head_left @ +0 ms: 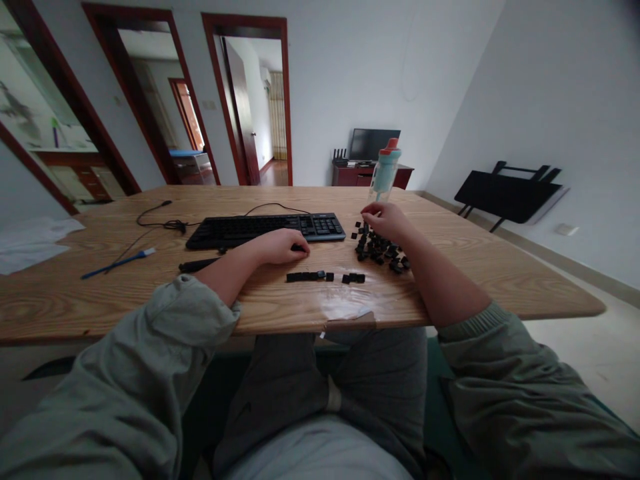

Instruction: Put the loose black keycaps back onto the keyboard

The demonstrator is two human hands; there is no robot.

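A black keyboard (250,228) lies across the middle of the table, and my left hand (283,245) rests just in front of it. Its fingers are curled together, with something dark at the fingertips that I cannot make out. My right hand (387,220) is over the far side of a loose pile of black keycaps (377,250), thumb and fingers pinched together; what is between them, if anything, is too small to tell. Nearer to me, several black keycaps (305,276) form a short row with small gaps towards its right end.
A clear bottle with a red and teal lid (385,175) stands behind my right hand. Left of the keyboard are its coiled cable (175,225), a blue brush (120,263) and a black handle-like object (197,265). White crumpled sheet (35,240) covers the table's left edge.
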